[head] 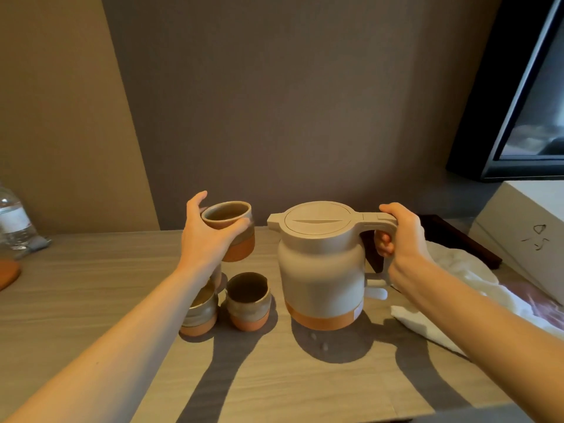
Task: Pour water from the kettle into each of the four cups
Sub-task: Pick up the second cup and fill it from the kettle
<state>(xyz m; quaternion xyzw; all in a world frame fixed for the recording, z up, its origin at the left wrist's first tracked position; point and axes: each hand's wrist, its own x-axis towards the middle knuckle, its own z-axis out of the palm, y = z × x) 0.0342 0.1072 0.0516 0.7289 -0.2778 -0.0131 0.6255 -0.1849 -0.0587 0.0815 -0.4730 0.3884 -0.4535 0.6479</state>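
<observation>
left hand (207,239): wrapped round a glazed brown ceramic cup with a bare terracotta base (232,230), thumb behind and fingers across the front; cup held in the air, upright, mouth level, just left of the spout
right hand (403,239): closed round the handle of the cream plastic kettle with an orange band at the foot (320,267), fingers curled through the loop – kettle upright, lid shut, appears to sit on the pale wood-grain table (91,288)
other cups: second matching cup (247,300) stands on the table in front of the kettle; third matching cup (200,312) beside it, partly under the left forearm; a fourth not clearly seen, maybe hidden behind the arm
risk – pour: spout is short and the held cup small, so a fast tilt could overshoot the rim onto fingers or table; burn if the water is hot
risk – grip: cup held one-handed, added weight may tip it
risk – arm: left forearm passes right over the third cup, lowering could knock it
risk – surface: a few droplets (319,341) already on the table by the kettle base
writing: dark handwritten scrawl on the white box (525,236) at right, not legible; clear plastic bottle (12,221) at far left has a white label, too blurred to read; no brand seen on the kettle
</observation>
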